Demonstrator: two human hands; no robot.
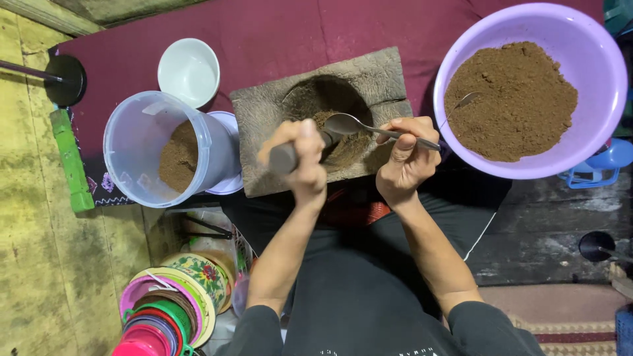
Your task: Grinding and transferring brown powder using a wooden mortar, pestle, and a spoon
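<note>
I see the stone mortar block (323,118) at centre, sitting on a maroon cloth (277,33) on the floor, not a worktop. It is hemmed in: the clear plastic tub (142,142) of brown powder sits just beside it at 9 o'clock, the purple basin (580,142) heaped with brown powder near it at 3 o'clock, and a white bowl (189,70) at 10 o'clock. Open cloth remains only at 12 o'clock. At 7 o'clock, a stack of coloured lids (171,310) crowds the floor.

Left hand (300,161): grip clenched round a dark pestle (285,158), its end down in the hollow at the powder. Right hand (405,155): grip pinched on the handle of a metal spoon (359,124), its bowl over the hollow at 12 o'clock from the pestle. A second spoon (461,102) lies in the basin's powder.
</note>
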